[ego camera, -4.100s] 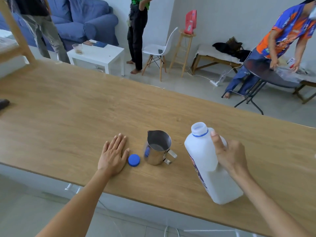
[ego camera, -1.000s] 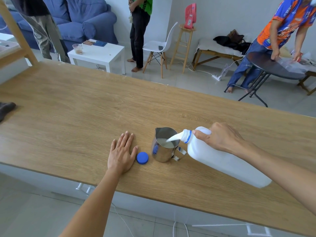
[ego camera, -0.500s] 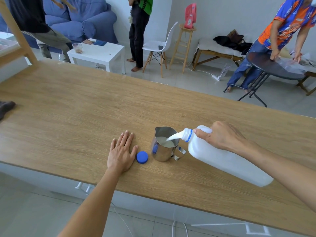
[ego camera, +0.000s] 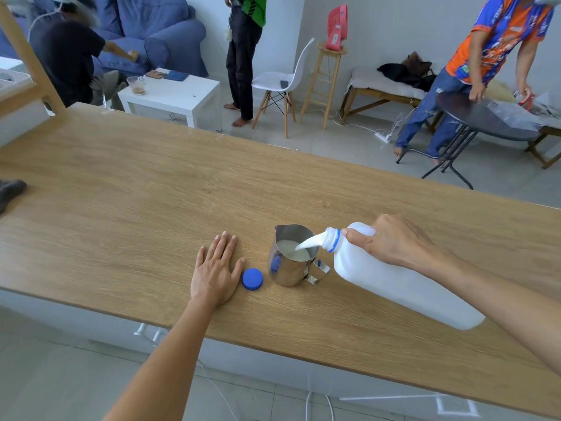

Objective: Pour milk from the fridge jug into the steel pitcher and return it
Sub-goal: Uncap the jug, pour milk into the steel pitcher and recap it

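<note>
My right hand [ego camera: 391, 241] grips the handle of the white plastic milk jug [ego camera: 400, 284], which is tilted far over to the left with its open mouth above the steel pitcher [ego camera: 291, 259]. A stream of milk runs from the jug's mouth into the pitcher, and white milk shows inside it. The pitcher stands upright on the wooden table [ego camera: 151, 192], handle toward the jug. The jug's blue cap [ego camera: 252, 278] lies on the table just left of the pitcher. My left hand [ego camera: 217, 268] rests flat on the table, fingers straight, beside the cap.
A dark object [ego camera: 10, 192] lies at the table's left edge. Beyond the table stand a white side table [ego camera: 179, 92], a white chair [ego camera: 282, 83], a wooden stool [ego camera: 328, 74] and a round black table [ego camera: 485, 117]. Several people are in the room behind.
The jug went from upright on the table to tilted over the pitcher. Over the last second the pour has continued and the milk level has risen. My left hand has stayed flat.
</note>
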The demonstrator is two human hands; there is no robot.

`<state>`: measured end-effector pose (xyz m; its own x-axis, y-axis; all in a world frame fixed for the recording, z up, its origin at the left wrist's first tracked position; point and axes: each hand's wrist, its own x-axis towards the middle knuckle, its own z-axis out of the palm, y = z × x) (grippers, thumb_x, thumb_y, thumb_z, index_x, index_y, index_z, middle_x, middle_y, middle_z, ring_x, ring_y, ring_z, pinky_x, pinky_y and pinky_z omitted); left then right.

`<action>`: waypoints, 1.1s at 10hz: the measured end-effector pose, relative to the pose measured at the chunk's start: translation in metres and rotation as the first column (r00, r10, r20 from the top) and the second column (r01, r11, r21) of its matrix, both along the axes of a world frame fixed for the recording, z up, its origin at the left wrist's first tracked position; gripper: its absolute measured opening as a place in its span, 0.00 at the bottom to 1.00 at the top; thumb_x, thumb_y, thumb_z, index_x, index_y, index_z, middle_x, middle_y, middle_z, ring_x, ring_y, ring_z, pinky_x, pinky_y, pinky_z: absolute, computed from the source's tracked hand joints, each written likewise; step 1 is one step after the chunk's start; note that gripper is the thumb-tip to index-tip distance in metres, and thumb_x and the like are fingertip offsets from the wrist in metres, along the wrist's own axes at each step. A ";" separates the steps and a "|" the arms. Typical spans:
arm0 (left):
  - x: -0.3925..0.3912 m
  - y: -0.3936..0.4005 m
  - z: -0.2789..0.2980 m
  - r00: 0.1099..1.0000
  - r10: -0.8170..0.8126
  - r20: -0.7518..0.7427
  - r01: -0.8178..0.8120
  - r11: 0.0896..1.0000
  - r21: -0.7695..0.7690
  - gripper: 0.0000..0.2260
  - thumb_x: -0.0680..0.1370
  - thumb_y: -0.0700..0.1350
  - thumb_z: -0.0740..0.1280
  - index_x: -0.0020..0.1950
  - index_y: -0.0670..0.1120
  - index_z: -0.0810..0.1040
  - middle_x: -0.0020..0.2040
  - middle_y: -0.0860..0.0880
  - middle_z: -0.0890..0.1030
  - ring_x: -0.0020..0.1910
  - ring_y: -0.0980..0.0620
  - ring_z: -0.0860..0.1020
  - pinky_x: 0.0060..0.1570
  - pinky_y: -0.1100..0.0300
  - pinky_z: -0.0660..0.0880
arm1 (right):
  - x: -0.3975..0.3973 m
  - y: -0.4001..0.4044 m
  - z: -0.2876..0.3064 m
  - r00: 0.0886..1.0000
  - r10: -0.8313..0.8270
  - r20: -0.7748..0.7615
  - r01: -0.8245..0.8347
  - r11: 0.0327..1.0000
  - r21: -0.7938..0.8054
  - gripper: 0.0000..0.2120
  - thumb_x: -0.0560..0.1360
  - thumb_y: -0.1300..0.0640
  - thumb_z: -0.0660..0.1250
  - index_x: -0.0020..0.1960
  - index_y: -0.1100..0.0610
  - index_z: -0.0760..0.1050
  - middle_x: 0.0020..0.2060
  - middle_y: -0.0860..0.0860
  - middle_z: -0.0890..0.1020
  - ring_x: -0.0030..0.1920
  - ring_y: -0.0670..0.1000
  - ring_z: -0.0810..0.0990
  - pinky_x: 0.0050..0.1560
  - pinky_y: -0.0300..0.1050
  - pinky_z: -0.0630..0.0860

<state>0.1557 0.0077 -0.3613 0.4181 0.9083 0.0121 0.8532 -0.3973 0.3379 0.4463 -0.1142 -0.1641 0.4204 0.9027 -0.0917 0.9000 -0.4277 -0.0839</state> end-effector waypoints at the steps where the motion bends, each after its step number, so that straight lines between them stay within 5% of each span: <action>1: 0.000 0.001 -0.001 1.000 0.004 -0.002 -0.004 1.000 0.003 0.29 0.81 0.61 0.47 0.79 0.51 0.48 0.80 0.53 0.48 0.78 0.55 0.45 0.77 0.52 0.44 | -0.001 0.000 0.000 1.000 0.000 -0.002 0.000 1.000 -0.001 0.33 0.67 0.26 0.56 0.26 0.56 0.57 0.21 0.50 0.64 0.23 0.52 0.63 0.26 0.42 0.57; 11: 0.001 0.000 0.004 1.000 -0.005 -0.009 0.005 1.000 -0.014 0.28 0.81 0.60 0.46 0.79 0.51 0.47 0.80 0.52 0.47 0.78 0.55 0.44 0.77 0.51 0.44 | -0.002 -0.001 0.006 1.000 -0.019 0.017 0.019 0.999 -0.030 0.33 0.69 0.27 0.56 0.27 0.56 0.58 0.22 0.50 0.65 0.24 0.52 0.64 0.27 0.42 0.58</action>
<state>0.1570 0.0073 -0.3574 0.4227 0.9063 -0.0042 0.8542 -0.3969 0.3358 0.4442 -0.1148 -0.1577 0.4391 0.8915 -0.1112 0.8929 -0.4468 -0.0559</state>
